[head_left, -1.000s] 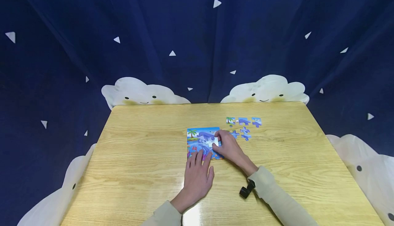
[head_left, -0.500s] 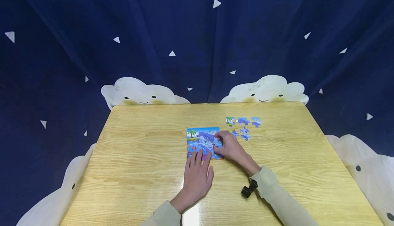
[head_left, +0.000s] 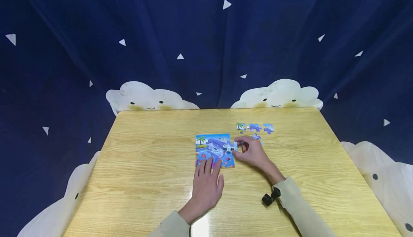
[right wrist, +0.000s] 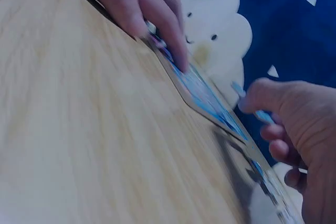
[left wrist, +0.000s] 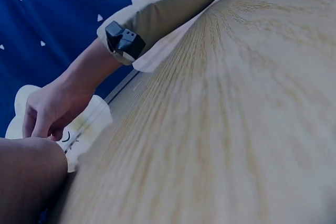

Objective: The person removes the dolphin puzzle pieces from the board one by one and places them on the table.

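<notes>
Wore beige sleeves (head_left: 308, 210), cuffs at about 7 and 4 o'clock from the dolphin jigsaw (head_left: 206, 142), with a black wrist camera (head_left: 270, 197) strapped by the right one. Rested the left hand (head_left: 206, 186) on the jigsaw's 6 o'clock edge, back up, fingers pretty much straight and gripping zilch. Pinched a puzzle piece (head_left: 229, 146) in the right hand (head_left: 255, 154), thumb and index nearly together, held up off the surface around the jigsaw's 3 o'clock edge. Had the jigsaw lying flat on a wood-grain table (head_left: 145, 151), palm tree at its 10 o'clock corner. Had spare pieces (head_left: 255, 127) out at 2 o'clock, some partly blocked by that hand. Saw a navy curtain (head_left: 193, 32) behind, smiling clouds (head_left: 280, 93) at roughly 10 and 2.
</notes>
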A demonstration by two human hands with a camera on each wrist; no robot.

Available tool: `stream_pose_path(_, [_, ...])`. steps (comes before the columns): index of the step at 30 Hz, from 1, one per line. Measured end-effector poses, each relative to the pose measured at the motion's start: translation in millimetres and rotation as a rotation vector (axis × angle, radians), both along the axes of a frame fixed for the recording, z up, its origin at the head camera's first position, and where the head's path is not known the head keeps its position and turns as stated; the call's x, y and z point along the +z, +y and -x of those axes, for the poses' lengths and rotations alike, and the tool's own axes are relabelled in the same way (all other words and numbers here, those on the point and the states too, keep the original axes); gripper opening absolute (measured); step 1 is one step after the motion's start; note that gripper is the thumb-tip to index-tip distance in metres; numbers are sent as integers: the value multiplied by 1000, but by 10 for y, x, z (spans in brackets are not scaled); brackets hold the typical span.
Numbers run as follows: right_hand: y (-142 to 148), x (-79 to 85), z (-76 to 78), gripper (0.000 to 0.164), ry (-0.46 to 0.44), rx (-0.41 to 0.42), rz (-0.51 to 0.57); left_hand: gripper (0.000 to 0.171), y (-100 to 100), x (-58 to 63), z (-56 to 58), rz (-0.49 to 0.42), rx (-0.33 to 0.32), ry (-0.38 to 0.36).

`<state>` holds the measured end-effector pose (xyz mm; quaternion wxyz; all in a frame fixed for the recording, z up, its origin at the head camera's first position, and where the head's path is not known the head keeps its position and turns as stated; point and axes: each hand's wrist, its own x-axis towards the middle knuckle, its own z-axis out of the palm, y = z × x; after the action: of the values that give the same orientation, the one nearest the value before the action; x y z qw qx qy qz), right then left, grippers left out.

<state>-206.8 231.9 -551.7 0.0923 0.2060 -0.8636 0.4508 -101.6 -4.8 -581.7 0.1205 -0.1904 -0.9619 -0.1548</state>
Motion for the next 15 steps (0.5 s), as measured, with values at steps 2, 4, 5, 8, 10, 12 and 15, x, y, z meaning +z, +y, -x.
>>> stream_pose_path(2, [76, 9, -5, 40, 10, 23, 16, 53, -4, -5, -1, -1, -2, 2])
stream_pose_path(4, [150, 18, -8, 40, 13, 32, 18, 54, -6, -9, -1, -2, -2, 3])
stream_pose_path(5, [186, 22, -10, 39, 16, 34, 17, 54, -7, -12, 0, -2, -2, 3])
stream_pose_path(8, [303, 21, -10, 39, 21, 24, 11, 54, -11, -19, -1, -7, -2, 0])
stream_pose_path(10, [390, 25, -12, 38, 30, 16, 8, 54, -9, -21, 0, -13, -2, -16])
stream_pose_path(12, [492, 18, -8, 38, 44, 4, -1, 54, -3, -24, 1, -16, -2, -24])
stream_pose_path(15, [641, 4, -6, 40, 51, -22, -6, 53, -1, -36, 2, -17, 0, -14])
